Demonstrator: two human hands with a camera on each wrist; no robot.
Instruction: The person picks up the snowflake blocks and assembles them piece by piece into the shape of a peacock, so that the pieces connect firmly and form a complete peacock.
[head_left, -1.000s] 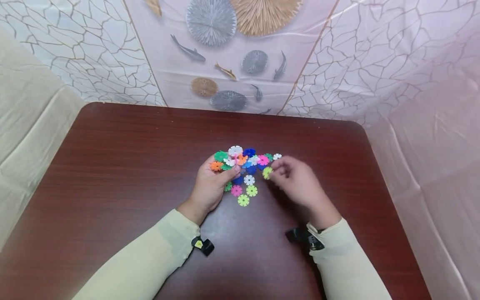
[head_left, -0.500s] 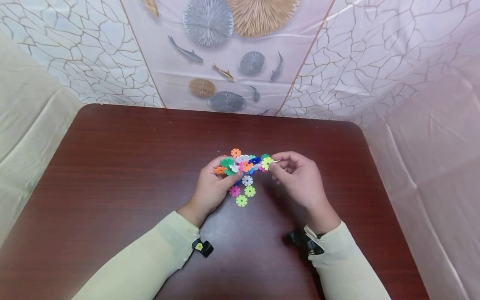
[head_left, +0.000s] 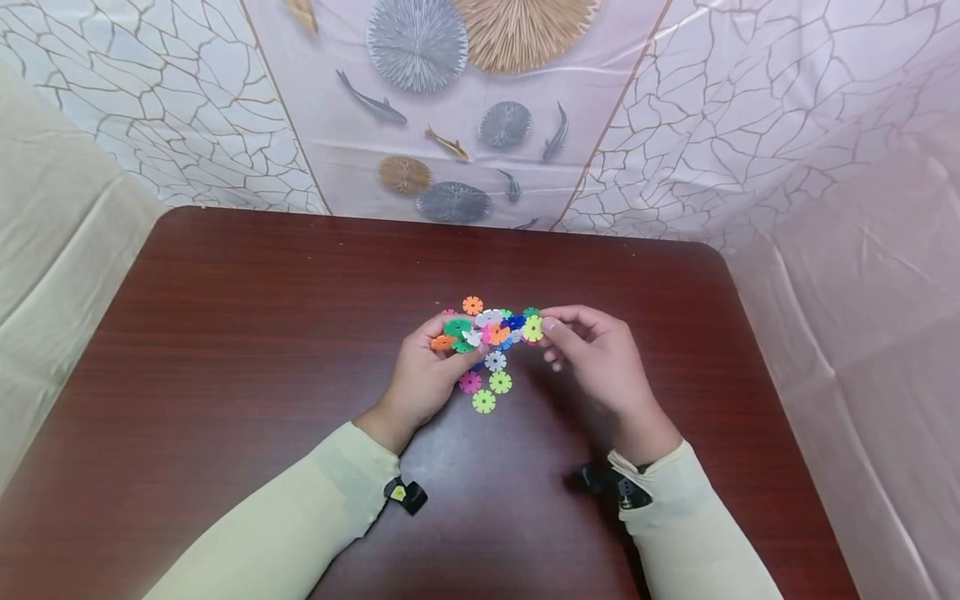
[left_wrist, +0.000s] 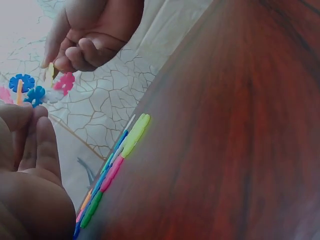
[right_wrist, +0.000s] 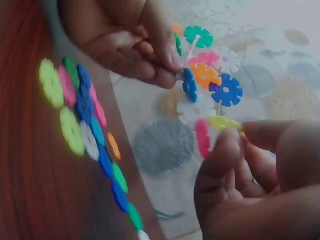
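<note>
My left hand (head_left: 420, 367) grips a raised cluster of interlocking notched plastic discs (head_left: 459, 328), thumb toward me. Green, white, orange, pink and blue discs (right_wrist: 226, 90) show in it, joined at different angles. At the cluster's right end, my right hand (head_left: 600, 362) pinches a yellow-green disc (head_left: 532, 328) between thumb and forefinger. In the right wrist view that yellow disc overlaps the edge of a pink disc (right_wrist: 202, 137) beside a white one. The left fingertips stand right at a blue disc (left_wrist: 35, 96) in the left wrist view.
Below the hands, a flat figure of joined discs (right_wrist: 72, 132) lies on the dark red-brown table (head_left: 262, 333); the cluster partly hides it from the head camera. A patterned cloth (head_left: 465, 125) hangs behind the table's far edge.
My right hand has brought the yellow disc up and in against the cluster's right end. The cluster has tilted and shifted slightly, uncovering an orange disc of the flat figure behind it.
</note>
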